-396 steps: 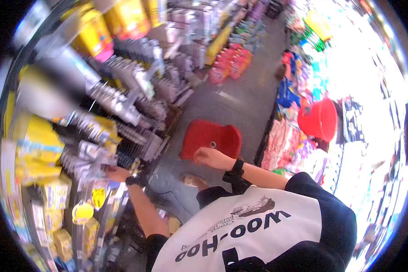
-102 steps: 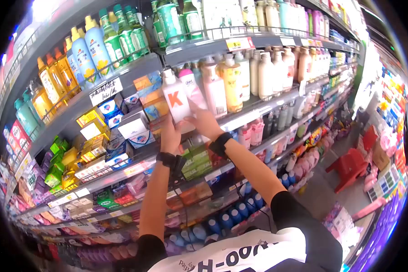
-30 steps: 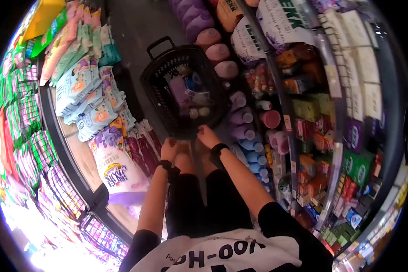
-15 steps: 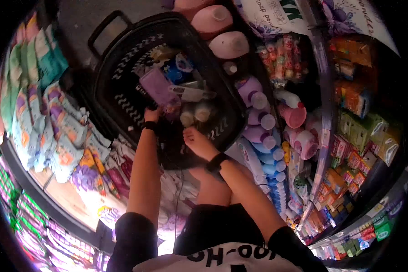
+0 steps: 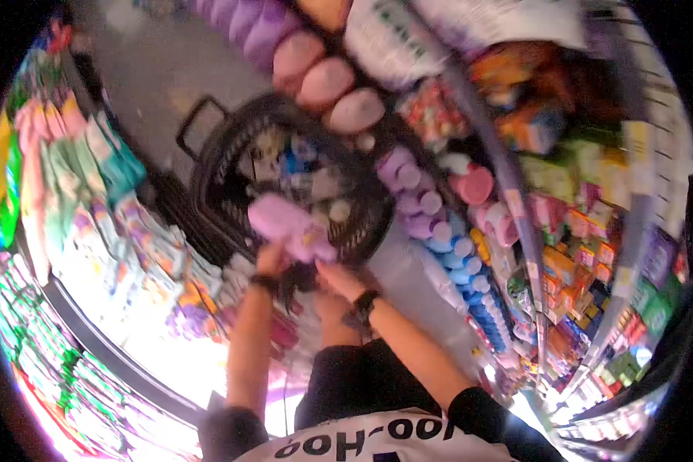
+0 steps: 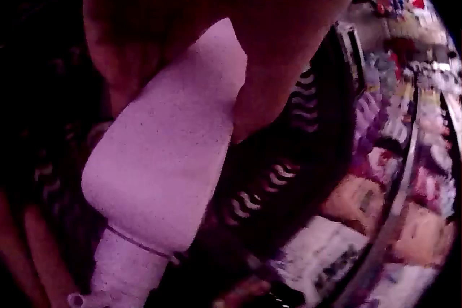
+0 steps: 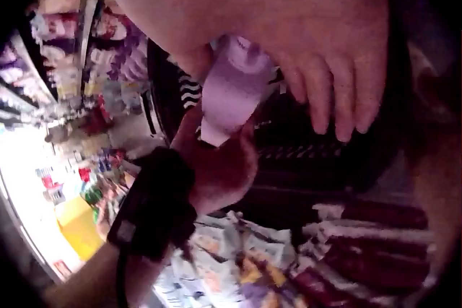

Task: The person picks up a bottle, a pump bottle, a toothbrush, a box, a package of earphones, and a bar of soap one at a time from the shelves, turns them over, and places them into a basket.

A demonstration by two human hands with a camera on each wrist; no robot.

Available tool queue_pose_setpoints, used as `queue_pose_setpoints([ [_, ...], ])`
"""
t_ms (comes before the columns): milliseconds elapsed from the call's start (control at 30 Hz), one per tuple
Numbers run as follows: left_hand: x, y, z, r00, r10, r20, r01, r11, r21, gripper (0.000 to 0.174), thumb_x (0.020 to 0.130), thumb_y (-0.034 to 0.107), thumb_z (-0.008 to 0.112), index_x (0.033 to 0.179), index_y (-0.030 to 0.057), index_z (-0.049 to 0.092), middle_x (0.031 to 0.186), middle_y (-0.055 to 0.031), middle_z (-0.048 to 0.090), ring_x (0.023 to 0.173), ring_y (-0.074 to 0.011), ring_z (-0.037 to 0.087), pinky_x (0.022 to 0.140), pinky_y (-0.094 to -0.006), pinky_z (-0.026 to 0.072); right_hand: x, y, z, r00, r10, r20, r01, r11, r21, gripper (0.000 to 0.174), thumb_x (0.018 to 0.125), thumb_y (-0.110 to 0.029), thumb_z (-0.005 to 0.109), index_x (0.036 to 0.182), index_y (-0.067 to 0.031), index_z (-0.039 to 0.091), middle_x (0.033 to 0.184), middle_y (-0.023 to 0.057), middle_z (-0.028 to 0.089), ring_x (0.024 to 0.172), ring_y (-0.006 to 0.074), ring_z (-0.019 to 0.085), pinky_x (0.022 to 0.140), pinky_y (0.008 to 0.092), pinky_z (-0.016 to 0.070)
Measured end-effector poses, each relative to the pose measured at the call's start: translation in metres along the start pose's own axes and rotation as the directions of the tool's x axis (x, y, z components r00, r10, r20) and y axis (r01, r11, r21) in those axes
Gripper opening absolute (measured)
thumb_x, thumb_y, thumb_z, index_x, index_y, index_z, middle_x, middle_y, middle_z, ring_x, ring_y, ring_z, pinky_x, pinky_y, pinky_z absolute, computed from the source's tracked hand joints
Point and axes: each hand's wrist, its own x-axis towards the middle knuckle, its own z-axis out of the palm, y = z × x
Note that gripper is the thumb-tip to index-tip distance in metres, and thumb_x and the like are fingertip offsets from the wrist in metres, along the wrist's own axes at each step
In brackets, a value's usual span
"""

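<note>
A pink-purple pump bottle [image 5: 289,222] is held by my left hand [image 5: 269,258] over the near side of the black basket [image 5: 360,248]. In the left wrist view, the bottle [image 6: 162,156] slants with its narrow neck toward the lower left, its other end against my left hand [image 6: 289,26]. My right hand [image 5: 339,279] is by the neck end. In the right wrist view, my right hand [image 7: 267,12] has relaxed, extended fingers beside the bottle [image 7: 234,95]; whether the thumb touches it, I cannot tell. Several blurred items lie inside the basket, one of them blue [image 5: 296,156].
Shelves of boxes [image 5: 566,277] and rows of purple and blue bottles [image 5: 460,266] line the right side. Large pink bottles [image 5: 354,109] stand beyond the basket's right edge. Soft packs [image 5: 123,239] are stacked at the left, and grey floor [image 5: 158,85] shows past the basket.
The purple bottle, lying in the basket half a second ago, is now raised in my left hand. My right hand has stayed close by. The head view has shifted.
</note>
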Motion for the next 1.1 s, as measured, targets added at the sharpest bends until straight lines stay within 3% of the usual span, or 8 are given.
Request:
queue_pose_setpoints([
  [100, -0.108, -0.020, 0.010, 0.447, 0.826, 0.344, -0.777, 0.166, 0.608, 0.031, 0.078, 0.008, 0.056, 0.109, 0.0089, 0.050, 0.067, -0.0158, 0.056, 0.062, -0.0316, 0.055, 0.055, -0.0420, 0.0436, -0.071, -0.004, 0.021, 0.988, -0.142, -0.060, 0.153, 0.951, 0.269, 0.035, 0.088, -0.043, 0.049, 0.092, -0.0091, 0.057, 0.079, -0.0034, 0.052, 0.068, 0.0089, 0.048, 0.058, 0.0242, 0.0400],
  [200, -0.180, -0.021, 0.043, 0.619, 0.771, 0.151, -0.775, 0.567, 0.281, 0.023, 0.080, 0.012, 0.057, 0.102, 0.0049, 0.052, 0.078, -0.0118, 0.057, 0.069, -0.0249, 0.055, 0.062, -0.0357, 0.0449, -0.169, -0.033, 0.032, 0.631, -0.663, -0.404, 0.609, 0.745, -0.272, 0.027, 0.094, -0.024, 0.038, 0.107, -0.0053, 0.054, 0.100, 0.0041, 0.059, 0.095, 0.0201, 0.054, 0.081, 0.0322, 0.0440],
  [300, -0.290, 0.005, 0.108, 0.783, 0.619, 0.056, -0.490, 0.669, -0.559, 0.027, 0.083, 0.023, 0.060, 0.099, 0.0026, 0.052, 0.089, -0.0043, 0.056, 0.077, -0.0132, 0.053, 0.068, -0.0277, 0.0449, -0.199, -0.023, 0.023, 0.759, -0.539, -0.365, 0.573, 0.287, 0.768, 0.018, 0.093, -0.016, 0.040, 0.094, -0.0028, 0.051, 0.094, 0.0103, 0.055, 0.089, 0.0246, 0.053, 0.085, 0.0362, 0.0421],
  [467, -0.393, 0.017, 0.179, 0.368, 0.801, 0.473, -0.476, 0.599, -0.644, 0.046, 0.082, 0.004, 0.058, 0.123, 0.0001, 0.037, 0.118, -0.0107, 0.048, 0.105, -0.0224, 0.048, 0.092, -0.0355, 0.0378, -0.316, -0.049, 0.028, 0.503, -0.715, -0.486, 0.739, 0.064, 0.671, 0.035, 0.090, -0.015, 0.043, 0.123, -0.0054, 0.040, 0.117, 0.0099, 0.048, 0.110, 0.0223, 0.044, 0.092, 0.0348, 0.0380],
  [633, -0.463, 0.007, 0.216, 0.145, 0.778, 0.611, -0.653, 0.539, -0.532, 0.059, 0.075, 0.012, 0.066, 0.126, 0.0006, 0.037, 0.123, -0.0122, 0.045, 0.114, -0.0240, 0.043, 0.099, -0.0366, 0.0308, -0.403, -0.037, 0.025, -0.038, -0.830, -0.556, 0.995, 0.020, -0.098, 0.041, 0.088, -0.003, 0.041, 0.129, -0.0046, 0.035, 0.122, 0.0093, 0.047, 0.118, 0.0202, 0.040, 0.103, 0.0343, 0.0278],
  [700, -0.484, -0.006, 0.228, 0.067, 0.725, 0.686, -0.702, 0.523, -0.484, 0.060, 0.075, 0.012, 0.067, 0.126, 0.0010, 0.037, 0.123, -0.0115, 0.046, 0.114, -0.0237, 0.043, 0.099, -0.0364, 0.0313, -0.396, -0.008, 0.004, -0.233, -0.869, -0.436, 0.564, 0.244, -0.789, 0.046, 0.085, -0.002, 0.046, 0.129, -0.0020, 0.033, 0.122, 0.0106, 0.046, 0.119, 0.0202, 0.039, 0.101, 0.0353, 0.0294],
  [767, -0.497, -0.027, 0.238, 0.017, 0.662, 0.749, -0.737, 0.515, -0.439, 0.061, 0.075, 0.013, 0.067, 0.126, 0.0015, 0.037, 0.123, -0.0108, 0.046, 0.114, -0.0234, 0.044, 0.098, -0.0363, 0.0318, -0.493, -0.009, 0.047, -0.046, -0.697, -0.716, 0.984, 0.093, -0.153, 0.036, 0.083, -0.003, 0.052, 0.119, -0.0027, 0.042, 0.115, 0.0078, 0.050, 0.109, 0.0164, 0.046, 0.093, 0.0301, 0.0372],
  [1100, -0.555, -0.187, 0.286, -0.123, 0.368, 0.922, -0.856, 0.430, -0.286, 0.064, 0.072, 0.014, 0.070, 0.126, 0.0036, 0.038, 0.121, -0.0077, 0.047, 0.112, -0.0219, 0.045, 0.097, -0.0358, 0.0338, -0.564, 0.173, 0.026, -0.345, -0.626, -0.699, 0.931, -0.323, -0.170, 0.053, 0.077, -0.018, 0.065, 0.121, -0.0031, 0.040, 0.128, 0.0185, 0.042, 0.110, 0.0259, 0.049, 0.093, 0.0392, 0.0387],
])
